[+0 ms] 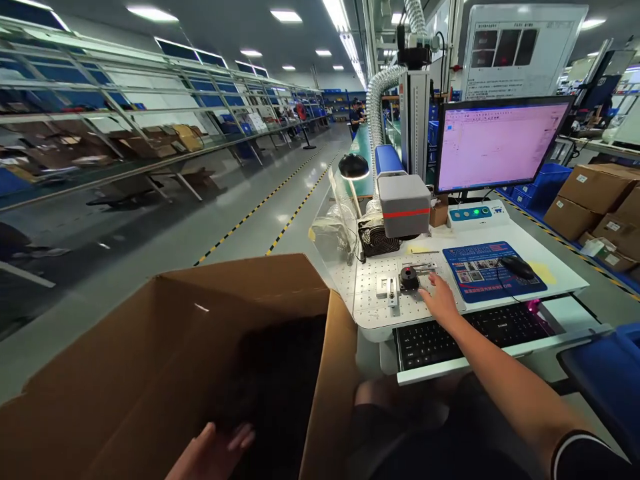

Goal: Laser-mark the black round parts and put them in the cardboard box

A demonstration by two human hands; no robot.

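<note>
Right fingers: parted, holding nothing visible, just right of the black part
Left fingers: blurred, apart, inside the carton, near left; cannot tell if they hold anything
Part's place: on the plate, right of the clamp
Monitor: lit, far right, beyond the mouse pad
</note>
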